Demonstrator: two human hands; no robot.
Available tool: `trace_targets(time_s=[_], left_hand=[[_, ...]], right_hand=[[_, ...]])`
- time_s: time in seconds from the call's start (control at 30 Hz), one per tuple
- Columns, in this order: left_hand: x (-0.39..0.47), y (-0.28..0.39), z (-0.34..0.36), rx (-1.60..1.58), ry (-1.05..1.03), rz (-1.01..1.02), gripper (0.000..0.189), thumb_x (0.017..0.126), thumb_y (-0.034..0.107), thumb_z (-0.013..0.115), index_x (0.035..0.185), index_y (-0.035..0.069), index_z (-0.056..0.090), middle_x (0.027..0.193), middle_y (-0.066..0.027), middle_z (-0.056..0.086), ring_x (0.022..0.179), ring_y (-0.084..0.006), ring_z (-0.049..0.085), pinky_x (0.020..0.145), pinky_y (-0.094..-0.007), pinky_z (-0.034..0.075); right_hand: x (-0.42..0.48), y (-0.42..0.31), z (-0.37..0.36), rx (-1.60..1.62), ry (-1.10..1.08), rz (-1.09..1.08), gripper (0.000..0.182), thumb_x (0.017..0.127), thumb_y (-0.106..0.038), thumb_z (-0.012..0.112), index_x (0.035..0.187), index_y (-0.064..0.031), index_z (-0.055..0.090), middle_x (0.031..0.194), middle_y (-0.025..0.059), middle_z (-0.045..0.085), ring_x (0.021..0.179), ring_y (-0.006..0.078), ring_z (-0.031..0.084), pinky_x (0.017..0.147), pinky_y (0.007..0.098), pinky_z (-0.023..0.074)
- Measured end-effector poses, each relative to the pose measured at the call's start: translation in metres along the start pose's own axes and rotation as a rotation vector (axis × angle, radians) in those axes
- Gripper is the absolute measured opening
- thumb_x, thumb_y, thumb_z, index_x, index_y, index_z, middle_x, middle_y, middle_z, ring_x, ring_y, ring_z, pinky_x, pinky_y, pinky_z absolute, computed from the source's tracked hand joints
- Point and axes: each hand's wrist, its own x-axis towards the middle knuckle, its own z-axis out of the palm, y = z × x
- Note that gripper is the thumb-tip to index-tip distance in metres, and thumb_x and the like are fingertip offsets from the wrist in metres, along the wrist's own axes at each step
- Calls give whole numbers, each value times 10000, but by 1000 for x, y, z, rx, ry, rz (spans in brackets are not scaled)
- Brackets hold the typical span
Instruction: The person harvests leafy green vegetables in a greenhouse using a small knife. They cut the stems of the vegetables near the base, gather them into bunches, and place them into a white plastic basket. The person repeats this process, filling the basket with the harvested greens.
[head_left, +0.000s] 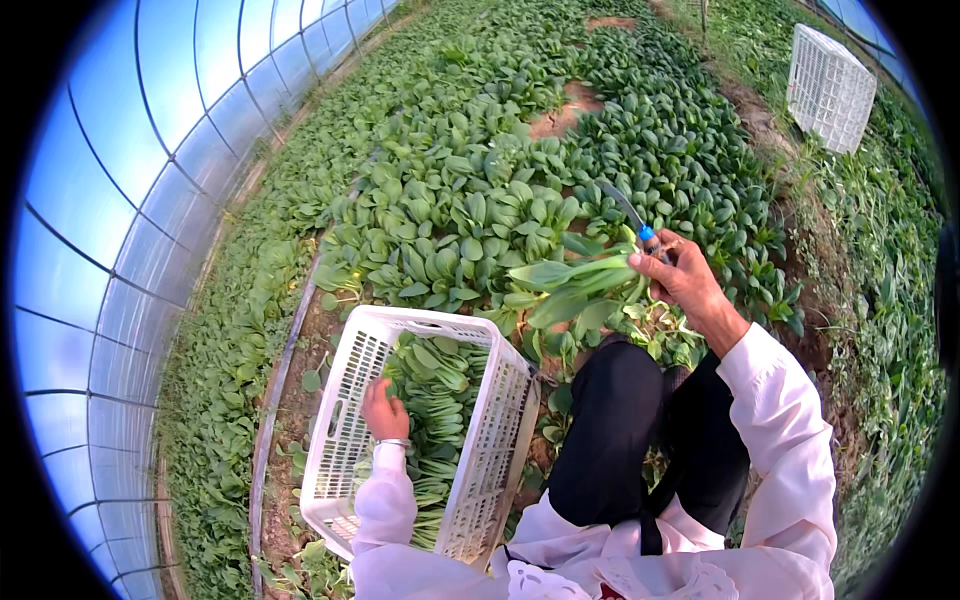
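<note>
My right hand (688, 281) grips the base of a cut leafy green (585, 276), likely bok choy, its leaves pointing left. The same hand holds a small curved sickle (622, 201) with a blue collar, its blade rising up and to the left. My left hand (385, 414) is inside a white slatted plastic crate (489, 442), beside the cut greens (442, 409) stacked in rows there. Its fingertips are partly hidden, so I cannot tell whether they hold a leaf.
Dense growing greens (480, 202) spread ahead, with bare soil patches (568, 110) among them. Another white crate (831, 88) is at the upper right. A pale strip (281, 382) runs left of the near crate. The greenhouse's plastic wall (142, 247) curves along the left. My knees (619, 427) are bent close to the crate.
</note>
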Motion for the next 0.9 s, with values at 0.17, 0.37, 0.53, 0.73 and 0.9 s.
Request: trace_targets(time_s=[0.17,0.37,0.53,0.73,0.9], left_hand=[[83,216,-69,-475,92,463,255,866,50,589,1119,37,615,1106,-150,637,1100,-331,581,968,-400,413],[106,349,-58,-509,-296,877,391,837,209,687,1172,53,559,1164,-113,602,1079,-316,573,937,-402,403],[109,391,-52,-461,-359,861,574,768,284,742,1234,65,488,1130,-129,623,1044,-332,596,909,-408,417],[98,404,-20,-586,-320,700,488,757,231,743,1155,53,525,1033,-177,661,912,-405,635,757,-482,494],[105,378,2,-860,-334,485,390,756,158,758,1080,21,588,922,-181,682,845,-329,678,756,-394,516]], right_hand=[[-14,-2,19,-150,-40,-80,351,817,-298,791,948,-48,582,694,-35,505,527,44,459,441,210,372],[-25,-16,12,25,-92,-143,296,831,-271,776,954,-74,591,694,-72,480,510,25,380,431,209,284],[-28,-22,-19,196,-62,-139,259,856,-238,744,951,-93,551,654,-73,457,459,19,354,401,204,244],[-23,-12,-23,202,45,-154,308,834,-310,774,887,-85,570,626,-60,442,404,37,342,356,217,239],[-11,-3,-28,246,210,-74,322,855,-297,735,881,-8,596,726,53,630,390,80,448,345,239,299]])
